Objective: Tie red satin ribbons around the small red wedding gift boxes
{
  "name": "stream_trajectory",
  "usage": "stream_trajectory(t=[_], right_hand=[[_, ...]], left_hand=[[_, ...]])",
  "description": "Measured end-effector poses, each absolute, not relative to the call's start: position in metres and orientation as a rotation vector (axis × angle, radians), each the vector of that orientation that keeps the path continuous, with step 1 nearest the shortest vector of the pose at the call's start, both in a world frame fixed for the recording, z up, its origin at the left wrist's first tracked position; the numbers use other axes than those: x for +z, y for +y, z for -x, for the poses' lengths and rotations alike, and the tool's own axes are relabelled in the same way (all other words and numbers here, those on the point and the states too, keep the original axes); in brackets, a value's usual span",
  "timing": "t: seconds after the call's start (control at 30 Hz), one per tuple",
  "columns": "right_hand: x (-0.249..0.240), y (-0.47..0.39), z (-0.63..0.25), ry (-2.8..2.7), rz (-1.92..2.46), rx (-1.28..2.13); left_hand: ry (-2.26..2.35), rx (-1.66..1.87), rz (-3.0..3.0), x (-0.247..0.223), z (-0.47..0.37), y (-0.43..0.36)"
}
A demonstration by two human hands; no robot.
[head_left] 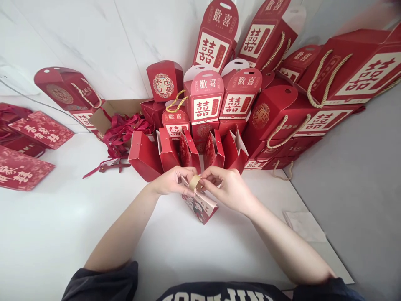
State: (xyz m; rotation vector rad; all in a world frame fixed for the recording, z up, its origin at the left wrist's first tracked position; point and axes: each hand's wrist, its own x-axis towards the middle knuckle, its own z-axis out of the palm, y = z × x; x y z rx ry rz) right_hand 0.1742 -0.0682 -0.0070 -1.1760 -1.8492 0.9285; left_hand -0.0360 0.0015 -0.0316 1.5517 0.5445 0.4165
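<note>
A small printed paper box, dark and red with a pale inner edge, is held low above the white table. My left hand grips its upper left part, thumb over the edge. A gold-coloured band curves up from the top of the box between my hands. The fingertips of my right hand pinch the right side of this band. Just beyond my hands stands a row of red paper boxes with their tops drawn together.
An open cardboard box of dark red ribbons is at the back left. Red gift boxes with rope handles are stacked at the back right. Flat red bags lie far left. A clear packet lies near the right edge.
</note>
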Motion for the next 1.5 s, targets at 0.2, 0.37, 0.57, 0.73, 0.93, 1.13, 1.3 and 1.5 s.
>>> stream_trajectory(t=[0.2, 0.37, 0.57, 0.73, 0.93, 1.13, 1.3, 1.5], right_hand=[[-0.008, -0.069, -0.174, -1.651, 1.077, 1.233], [-0.005, -0.070, -0.176, -1.630, 1.061, 1.220], [-0.005, -0.071, -0.176, -1.633, 1.030, 1.182], [-0.005, -0.071, -0.175, -1.636, 1.015, 1.143], [-0.005, -0.071, -0.176, -1.653, 0.997, 1.198], [-0.011, -0.063, -0.178, -1.722, 0.879, 1.391], [-0.020, -0.056, -0.175, -1.835, 0.821, 1.392], [-0.017, -0.054, -0.180, -1.923, 0.911, 1.120]], left_hand=[[0.531, 0.423, -1.533, -0.033, 0.036, 0.002], [0.550, 0.401, -1.512, -0.034, 0.036, 0.001], [0.536, 0.405, -1.503, -0.031, 0.035, 0.001], [0.528, 0.408, -1.485, -0.031, 0.035, 0.001], [0.528, 0.404, -1.472, -0.033, 0.037, 0.002], [0.487, 0.411, -1.446, -0.036, 0.037, 0.002], [0.427, 0.404, -1.393, -0.039, 0.037, 0.001], [0.717, 0.524, -1.598, -0.019, 0.034, -0.005]])
